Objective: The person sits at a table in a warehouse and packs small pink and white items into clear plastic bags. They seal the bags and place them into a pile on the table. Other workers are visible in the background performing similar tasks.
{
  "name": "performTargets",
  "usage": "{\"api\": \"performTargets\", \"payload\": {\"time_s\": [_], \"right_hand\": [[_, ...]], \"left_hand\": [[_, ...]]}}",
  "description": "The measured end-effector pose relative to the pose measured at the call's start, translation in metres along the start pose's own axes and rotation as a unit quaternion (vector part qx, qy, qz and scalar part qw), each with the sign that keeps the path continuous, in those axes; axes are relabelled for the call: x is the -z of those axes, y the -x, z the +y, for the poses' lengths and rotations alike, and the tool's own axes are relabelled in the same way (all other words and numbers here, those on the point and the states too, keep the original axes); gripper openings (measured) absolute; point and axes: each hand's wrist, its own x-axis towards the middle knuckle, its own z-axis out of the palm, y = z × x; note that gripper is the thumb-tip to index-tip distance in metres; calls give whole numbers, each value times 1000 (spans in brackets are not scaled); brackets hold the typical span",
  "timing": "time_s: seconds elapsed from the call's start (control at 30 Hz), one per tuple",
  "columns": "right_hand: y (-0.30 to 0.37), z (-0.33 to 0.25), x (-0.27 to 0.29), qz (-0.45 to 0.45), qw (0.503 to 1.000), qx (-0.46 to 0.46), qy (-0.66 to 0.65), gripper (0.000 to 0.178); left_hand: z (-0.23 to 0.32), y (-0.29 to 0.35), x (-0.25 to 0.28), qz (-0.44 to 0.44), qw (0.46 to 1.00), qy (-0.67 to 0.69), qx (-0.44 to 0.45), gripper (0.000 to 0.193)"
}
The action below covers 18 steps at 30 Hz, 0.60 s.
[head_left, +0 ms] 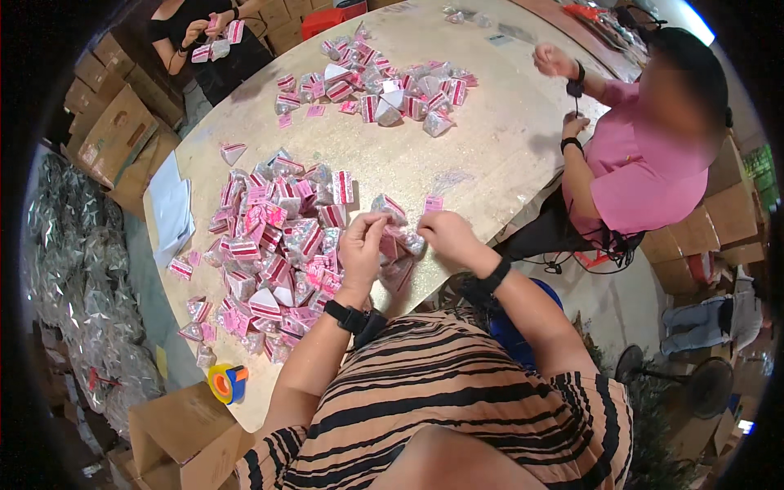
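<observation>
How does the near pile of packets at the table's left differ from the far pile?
Amount: the near pile shows more packets than the far pile.
Shape: the near pile is a dense heap; the far pile is looser, strung out sideways.
Place: the near pile lies beside the left hand; the far pile sits beyond both hands' reach now.
Shared: pink-and-white packets, jumbled on the same table.

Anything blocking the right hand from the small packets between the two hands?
Nothing visible does. The right hand is right beside the clear-and-pink packets, with no object in the gap. A pink tag lies just beyond its fingertips, not between. Whether the fingers touch the packets is too small to tell.
</observation>
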Motion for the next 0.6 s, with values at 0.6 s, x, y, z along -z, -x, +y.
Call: {"api": "performTargets", "payload": {"time_s": [0.6], "right_hand": [[-14, -19, 38, 75, 982, -25, -174, 11]], "left_hand": [[-50, -14, 0, -26, 993, -68, 95, 14]]}}
